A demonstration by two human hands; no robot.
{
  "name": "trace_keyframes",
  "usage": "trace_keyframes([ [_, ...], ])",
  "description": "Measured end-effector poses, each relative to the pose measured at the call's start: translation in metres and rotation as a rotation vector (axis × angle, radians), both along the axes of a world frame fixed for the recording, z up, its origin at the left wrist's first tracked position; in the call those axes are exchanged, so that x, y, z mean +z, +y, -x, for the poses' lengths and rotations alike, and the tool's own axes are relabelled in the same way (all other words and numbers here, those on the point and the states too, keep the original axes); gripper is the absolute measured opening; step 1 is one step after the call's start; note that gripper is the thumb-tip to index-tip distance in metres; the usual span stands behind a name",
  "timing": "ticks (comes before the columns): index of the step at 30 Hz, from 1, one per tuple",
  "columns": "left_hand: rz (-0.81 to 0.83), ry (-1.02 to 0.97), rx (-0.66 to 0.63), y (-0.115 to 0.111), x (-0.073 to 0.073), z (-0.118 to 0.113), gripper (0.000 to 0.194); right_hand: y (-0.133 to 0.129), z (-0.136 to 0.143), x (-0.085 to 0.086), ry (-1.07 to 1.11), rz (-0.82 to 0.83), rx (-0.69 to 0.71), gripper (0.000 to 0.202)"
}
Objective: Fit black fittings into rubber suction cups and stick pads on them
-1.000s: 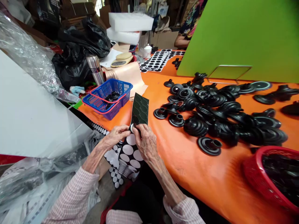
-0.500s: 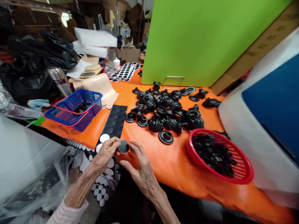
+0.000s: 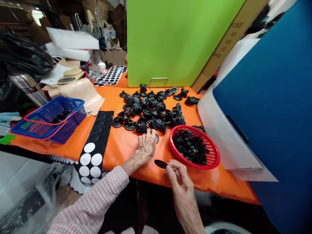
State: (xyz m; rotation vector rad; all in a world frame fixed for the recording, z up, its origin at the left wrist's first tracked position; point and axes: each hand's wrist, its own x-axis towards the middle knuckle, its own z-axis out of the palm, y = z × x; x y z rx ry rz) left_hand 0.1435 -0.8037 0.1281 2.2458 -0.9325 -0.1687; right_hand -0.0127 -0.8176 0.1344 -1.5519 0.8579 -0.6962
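My right hand (image 3: 181, 182) pinches the edge of a round black disc (image 3: 161, 163) between thumb and fingers, above the orange table near its front edge. My left hand (image 3: 147, 144) reaches to the front of a pile of black ribbed round parts (image 3: 152, 109). Its fingers are closed round a black part (image 3: 157, 138), of which only the rim shows. Left of the hands lies a black sticker sheet (image 3: 99, 130), with white circles at its near end where discs are gone.
A red basket (image 3: 213, 161) of small black parts stands right of the hands. At the left is a blue basket (image 3: 64, 138) beside brown paper (image 3: 81, 92). A green board (image 3: 165, 42) rises behind the pile; a blue panel (image 3: 268, 97) stands at the right.
The disc has passed from my left hand to my right hand. My left hand has moved forward and right to a black part at the pile's front. The view has turned right.
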Motion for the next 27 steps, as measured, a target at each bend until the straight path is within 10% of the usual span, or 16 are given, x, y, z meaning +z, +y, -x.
trace_keyframes([
  [3, 0.124, 0.127, 0.044, 0.009, -0.003, -0.005, 0.028, -0.002, 0.007, 0.002, 0.041, -0.020, 0.087, 0.028],
  [11, 0.673, 1.406, 0.167, 0.093, 0.018, -0.011, 0.024, 0.008, -0.018, 0.011, 0.011, 0.142, 0.238, 0.016],
  [21, 0.664, 1.304, 0.059, 0.134, 0.017, -0.003, 0.036, 0.022, -0.044, 0.017, -0.082, -0.325, 0.237, 0.032],
  [27, 0.672, 1.291, 0.045, 0.138, 0.018, 0.002, 0.042, 0.032, -0.056, 0.003, -0.100, -0.243, 0.159, 0.027],
])
